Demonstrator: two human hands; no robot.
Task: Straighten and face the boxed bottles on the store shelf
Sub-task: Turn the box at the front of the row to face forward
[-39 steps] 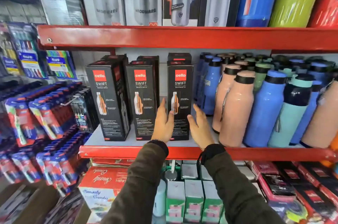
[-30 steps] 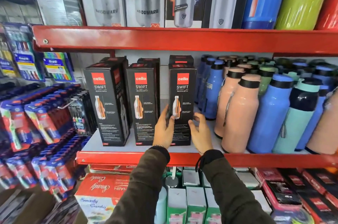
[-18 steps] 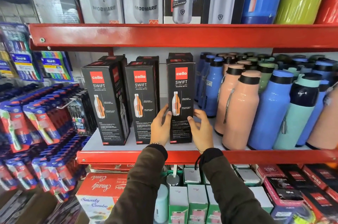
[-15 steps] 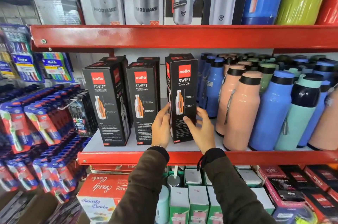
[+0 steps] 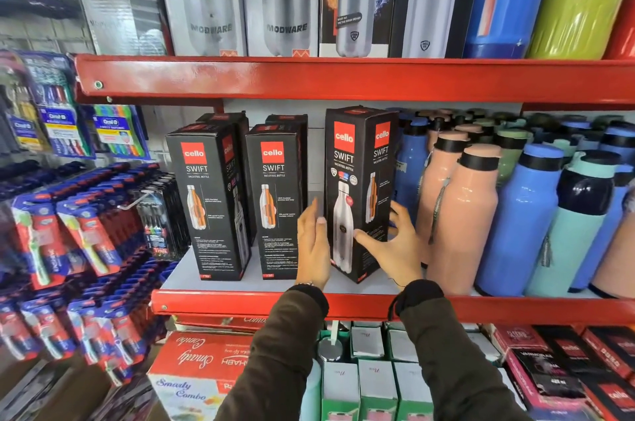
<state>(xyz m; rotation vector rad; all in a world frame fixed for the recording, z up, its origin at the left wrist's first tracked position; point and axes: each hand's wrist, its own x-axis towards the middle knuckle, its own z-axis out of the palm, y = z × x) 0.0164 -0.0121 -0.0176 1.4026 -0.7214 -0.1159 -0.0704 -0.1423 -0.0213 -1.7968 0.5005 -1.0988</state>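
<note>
Tall black cardboard Cello Swift bottle box [image 5: 357, 193] stood corner-on at the red metal shelf's [image 5: 240, 302] front, twelve o'clock of both wrists, left hand [image 5: 312, 245] flat against its left face, right hand [image 5: 395, 245] spread wide round its lower right, two matching boxes [image 5: 240, 200] at nine o'clock, peach bottles [image 5: 460, 214] at three.

Red-edged shelf [image 5: 343, 307], pale deck. Standing on deck: rotated Swift box [image 5: 359, 193], corner forward. Left of it, two front-facing Swift boxes [image 5: 247, 200], more behind. Right of it, crowded loose bottles [image 5: 481, 221]: peach, blue, teal.
</note>
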